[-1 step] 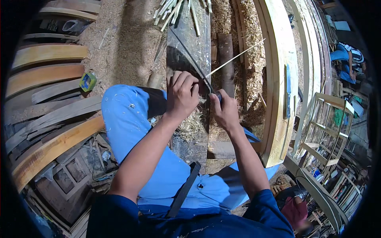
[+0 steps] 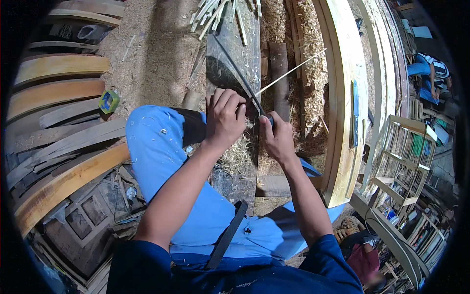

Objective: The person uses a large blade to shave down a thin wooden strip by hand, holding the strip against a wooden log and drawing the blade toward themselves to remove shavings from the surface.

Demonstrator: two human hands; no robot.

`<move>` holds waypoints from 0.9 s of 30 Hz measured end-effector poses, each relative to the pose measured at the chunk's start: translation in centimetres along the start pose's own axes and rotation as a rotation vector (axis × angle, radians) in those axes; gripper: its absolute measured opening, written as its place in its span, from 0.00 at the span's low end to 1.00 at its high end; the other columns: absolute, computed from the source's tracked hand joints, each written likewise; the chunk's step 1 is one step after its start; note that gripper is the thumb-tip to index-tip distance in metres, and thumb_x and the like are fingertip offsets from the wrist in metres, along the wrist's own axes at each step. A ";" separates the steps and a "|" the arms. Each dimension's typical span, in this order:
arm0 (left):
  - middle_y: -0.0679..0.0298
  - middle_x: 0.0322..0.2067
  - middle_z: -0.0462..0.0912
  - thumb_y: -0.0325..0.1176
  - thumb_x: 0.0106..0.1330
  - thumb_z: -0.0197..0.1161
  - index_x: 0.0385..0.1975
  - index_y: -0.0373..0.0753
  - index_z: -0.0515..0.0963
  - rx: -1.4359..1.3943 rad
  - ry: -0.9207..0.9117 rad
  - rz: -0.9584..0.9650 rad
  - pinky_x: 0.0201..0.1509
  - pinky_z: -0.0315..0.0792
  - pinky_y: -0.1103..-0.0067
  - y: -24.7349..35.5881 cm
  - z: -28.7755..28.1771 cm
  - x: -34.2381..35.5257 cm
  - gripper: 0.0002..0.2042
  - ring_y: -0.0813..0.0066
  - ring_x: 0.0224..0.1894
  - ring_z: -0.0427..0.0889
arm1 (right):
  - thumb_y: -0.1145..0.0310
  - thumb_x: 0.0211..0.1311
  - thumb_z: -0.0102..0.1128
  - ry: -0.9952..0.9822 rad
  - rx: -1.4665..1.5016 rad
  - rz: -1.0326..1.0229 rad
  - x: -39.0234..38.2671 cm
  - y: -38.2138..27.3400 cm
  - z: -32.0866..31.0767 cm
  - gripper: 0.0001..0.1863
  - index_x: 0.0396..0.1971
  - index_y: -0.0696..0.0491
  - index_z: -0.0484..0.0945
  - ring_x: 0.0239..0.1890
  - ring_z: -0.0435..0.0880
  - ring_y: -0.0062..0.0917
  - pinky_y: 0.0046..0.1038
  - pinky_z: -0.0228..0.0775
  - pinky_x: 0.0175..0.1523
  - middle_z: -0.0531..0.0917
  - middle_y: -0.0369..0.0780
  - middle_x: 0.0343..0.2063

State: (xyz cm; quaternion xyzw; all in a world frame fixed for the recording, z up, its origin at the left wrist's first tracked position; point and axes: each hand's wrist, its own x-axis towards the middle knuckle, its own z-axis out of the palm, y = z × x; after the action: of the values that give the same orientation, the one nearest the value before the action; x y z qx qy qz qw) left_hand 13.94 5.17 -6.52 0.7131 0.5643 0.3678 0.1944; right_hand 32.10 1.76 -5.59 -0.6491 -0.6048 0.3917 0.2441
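Right hand (image 2: 277, 134): closed round the near end of the long dark tool (image 2: 235, 66), thumb uppermost, near the counter's right edge.
Left hand (image 2: 225, 115): fingers bent and close together just left of the tool; they hide what lies beneath, so I cannot tell whether they pinch anything.
Thin strip (image 2: 293, 71): pale, its visible inner end at the tool just ahead of the hands, the rest slanting out beyond the counter's right edge.
Tool angle: it slants forward and left over the counter (image 2: 249, 59); for what looks like shaving work, a shallow, constant angle and light, even pressure should serve best.
Finger clearance: the left fingertips are very near the tool, so a slip could nick them; drawing them a little back seems wise.
Strip's free end: apparently unsupported, so it may whip or bend; a slow, straight pull would suit it.
Shavings (image 2: 237, 154): curls heaped on the counter between the forearms, liable to get under the work; brushing them aside would help.
Strip bundle (image 2: 213, 14): fanned at the counter's far end, near the tool's tip and in the way of a long forward stroke.
Pale beam (image 2: 340, 161): to the right, bearing a blue knife (image 2: 356, 115); it limits sideways room for the strip.
Curved timbers (image 2: 63, 68): stacked at left, well apart from the hands.
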 end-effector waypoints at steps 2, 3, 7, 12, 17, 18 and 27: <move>0.54 0.36 0.80 0.22 0.56 0.70 0.34 0.35 0.79 0.021 -0.001 0.005 0.52 0.72 0.59 0.0 -0.1 0.1 0.08 0.49 0.46 0.79 | 0.60 0.77 0.62 -0.004 0.029 0.005 0.0 0.1 0.0 0.18 0.33 0.61 0.75 0.23 0.79 0.57 0.46 0.68 0.29 0.77 0.55 0.18; 0.54 0.37 0.81 0.22 0.57 0.70 0.35 0.36 0.79 0.042 -0.003 0.007 0.53 0.72 0.59 -0.1 -0.2 0.1 0.08 0.49 0.46 0.79 | 0.60 0.77 0.62 -0.011 0.059 0.011 0.0 0.0 0.1 0.18 0.33 0.60 0.75 0.24 0.79 0.57 0.46 0.69 0.29 0.77 0.55 0.18; 0.55 0.37 0.81 0.24 0.59 0.70 0.35 0.37 0.80 0.068 0.030 -0.021 0.53 0.71 0.59 -0.6 0.2 -0.7 0.07 0.50 0.46 0.79 | 0.61 0.77 0.61 -0.024 0.122 -0.058 -0.4 -1.3 -0.6 0.17 0.33 0.60 0.75 0.24 0.80 0.56 0.46 0.69 0.30 0.78 0.55 0.19; 0.60 0.35 0.80 0.24 0.59 0.69 0.32 0.39 0.79 0.026 0.004 0.013 0.54 0.67 0.59 -0.3 0.3 0.1 0.06 0.54 0.45 0.78 | 0.59 0.77 0.61 -0.017 0.054 -0.009 0.3 -0.7 -0.3 0.18 0.33 0.59 0.76 0.28 0.83 0.57 0.47 0.71 0.32 0.80 0.56 0.20; 0.60 0.35 0.80 0.25 0.60 0.69 0.33 0.39 0.79 0.039 0.002 -0.001 0.54 0.67 0.60 -0.3 0.1 -0.3 0.05 0.54 0.45 0.78 | 0.59 0.77 0.61 -0.046 0.006 0.031 0.2 -1.4 -0.8 0.19 0.32 0.60 0.76 0.27 0.83 0.57 0.47 0.71 0.31 0.80 0.56 0.19; 0.59 0.36 0.80 0.26 0.61 0.68 0.33 0.40 0.79 0.100 0.001 -0.005 0.54 0.67 0.60 -0.5 0.1 -0.6 0.05 0.54 0.46 0.78 | 0.59 0.77 0.61 -0.050 0.009 0.030 0.2 -2.0 -1.1 0.19 0.32 0.60 0.76 0.27 0.83 0.57 0.47 0.71 0.31 0.80 0.56 0.19; 0.61 0.35 0.80 0.24 0.58 0.70 0.34 0.41 0.79 0.060 -0.032 0.017 0.53 0.65 0.61 0.3 -0.2 -0.1 0.08 0.56 0.45 0.78 | 0.59 0.76 0.62 -0.071 -0.001 0.035 0.7 -0.9 -1.1 0.19 0.32 0.60 0.76 0.26 0.82 0.57 0.46 0.70 0.29 0.79 0.56 0.19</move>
State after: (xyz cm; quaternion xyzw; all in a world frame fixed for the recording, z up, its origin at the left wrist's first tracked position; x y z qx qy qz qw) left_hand 13.97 5.00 -6.24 0.7291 0.5659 0.3409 0.1787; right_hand 32.41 2.75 -4.46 -0.6455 -0.6018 0.4183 0.2150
